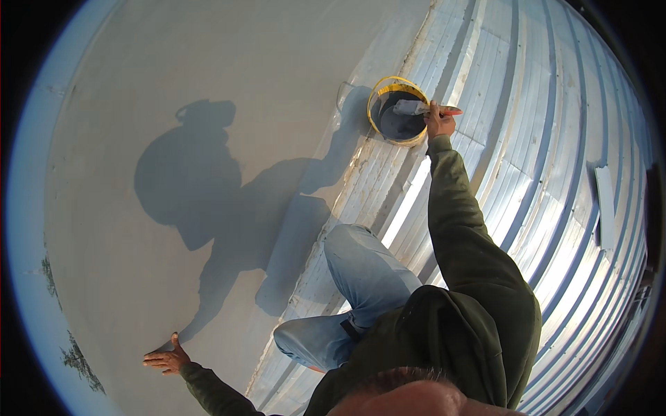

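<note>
My right hand (438,121) is closed round the red handle of a brush (409,107), whose grey-coated head is over the mouth of a yellow bucket (385,133) holding dark grey material. The bucket stands near the seam between a smooth grey surface (118,249) and ribbed metal sheeting (499,118). Down at the lower left, my left hand (166,358) has its fingers spread at the grey surface, with nothing in it; whether it presses on the surface I cannot tell.
My bent legs in jeans (361,270) rest over the seam. A loose pale strip (604,208) lies on the ribbed sheeting at the right. Sky and treetops (80,360) show beyond the left edge. My shadow falls across the grey surface.
</note>
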{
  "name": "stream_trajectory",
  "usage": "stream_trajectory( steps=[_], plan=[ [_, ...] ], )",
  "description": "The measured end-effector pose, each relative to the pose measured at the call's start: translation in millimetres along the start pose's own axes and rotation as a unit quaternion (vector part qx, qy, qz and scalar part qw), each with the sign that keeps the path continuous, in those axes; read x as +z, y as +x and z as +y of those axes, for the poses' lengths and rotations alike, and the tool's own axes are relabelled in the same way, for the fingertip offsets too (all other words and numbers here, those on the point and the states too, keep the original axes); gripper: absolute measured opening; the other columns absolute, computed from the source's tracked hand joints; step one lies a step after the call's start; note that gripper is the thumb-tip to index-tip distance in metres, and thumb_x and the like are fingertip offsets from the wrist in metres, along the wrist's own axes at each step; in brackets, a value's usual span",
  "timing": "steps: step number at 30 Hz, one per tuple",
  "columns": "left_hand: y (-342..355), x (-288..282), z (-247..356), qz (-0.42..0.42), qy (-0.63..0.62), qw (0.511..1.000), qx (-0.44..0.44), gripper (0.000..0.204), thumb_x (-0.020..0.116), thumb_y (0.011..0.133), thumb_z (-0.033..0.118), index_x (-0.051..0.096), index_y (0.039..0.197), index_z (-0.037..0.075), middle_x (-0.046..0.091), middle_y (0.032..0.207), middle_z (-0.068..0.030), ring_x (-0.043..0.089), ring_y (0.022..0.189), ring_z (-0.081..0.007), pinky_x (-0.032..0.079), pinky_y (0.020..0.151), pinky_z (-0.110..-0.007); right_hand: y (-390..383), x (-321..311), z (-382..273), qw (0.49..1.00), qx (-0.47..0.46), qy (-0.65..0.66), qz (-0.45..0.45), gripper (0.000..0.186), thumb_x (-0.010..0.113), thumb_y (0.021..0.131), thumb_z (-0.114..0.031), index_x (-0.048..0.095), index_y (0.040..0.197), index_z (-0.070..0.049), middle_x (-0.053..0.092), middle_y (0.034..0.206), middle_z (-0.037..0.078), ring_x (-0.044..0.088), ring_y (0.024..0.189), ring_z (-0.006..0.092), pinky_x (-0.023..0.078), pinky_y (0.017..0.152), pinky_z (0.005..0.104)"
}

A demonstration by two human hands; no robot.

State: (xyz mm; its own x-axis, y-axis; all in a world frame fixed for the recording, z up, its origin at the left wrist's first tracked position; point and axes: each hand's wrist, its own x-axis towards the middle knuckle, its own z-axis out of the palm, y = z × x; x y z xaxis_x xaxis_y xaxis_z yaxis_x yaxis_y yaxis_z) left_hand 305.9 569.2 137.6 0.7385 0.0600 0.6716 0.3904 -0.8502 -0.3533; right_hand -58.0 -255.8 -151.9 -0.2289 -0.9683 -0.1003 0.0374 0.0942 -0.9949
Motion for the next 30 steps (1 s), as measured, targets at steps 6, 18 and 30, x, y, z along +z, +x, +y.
stream_trajectory(
  steps=[6, 18, 30],
  plan=[
    [-4.3, 1.1, -2.7, 0.016, 0.005, 1.000, 0.005, 0.135, 0.038, 0.056, 0.094, 0.000, 0.149, 0.003, 0.000, 0.156, -0.0197, 0.015, 0.143, -0.0354, 0.031, 0.103, -0.061, -39.1, -16.4, 23.4, 0.896, 0.239, 0.375, 0.014, 0.037, 0.059, 0.092, -0.036, 0.055, 0.096, 0.001, 0.062, 0.083, 0.013, 0.064, 0.074, 0.0219, 0.056, 0.065, 0.0317],
    [-5.4, -21.3, 9.8, -0.009, -0.004, 1.000, -0.002, 0.137, 0.045, 0.053, 0.091, 0.002, 0.149, 0.004, 0.003, 0.156, -0.0192, 0.019, 0.142, -0.0338, 0.035, 0.103, -0.058, -61.0, -14.5, 41.0, 0.788, 0.206, 0.577, -0.057, 0.024, 0.060, 0.093, -0.026, 0.054, 0.096, -0.003, 0.064, 0.095, 0.014, 0.063, 0.082, 0.0215, 0.056, 0.074, 0.0307],
    [-9.7, -41.7, 17.6, -0.105, -0.243, 0.961, -0.074, 0.149, 0.072, 0.048, 0.079, -0.011, 0.147, 0.004, -0.008, 0.155, -0.0204, 0.006, 0.143, -0.0396, 0.020, 0.107, -0.066, -199.1, 88.0, -224.0, 0.720, 0.131, 0.581, -0.356, 0.025, 0.067, 0.088, -0.018, 0.057, 0.106, -0.004, 0.061, 0.105, 0.008, 0.060, 0.093, 0.0187, 0.053, 0.081, 0.0303]
  ],
)
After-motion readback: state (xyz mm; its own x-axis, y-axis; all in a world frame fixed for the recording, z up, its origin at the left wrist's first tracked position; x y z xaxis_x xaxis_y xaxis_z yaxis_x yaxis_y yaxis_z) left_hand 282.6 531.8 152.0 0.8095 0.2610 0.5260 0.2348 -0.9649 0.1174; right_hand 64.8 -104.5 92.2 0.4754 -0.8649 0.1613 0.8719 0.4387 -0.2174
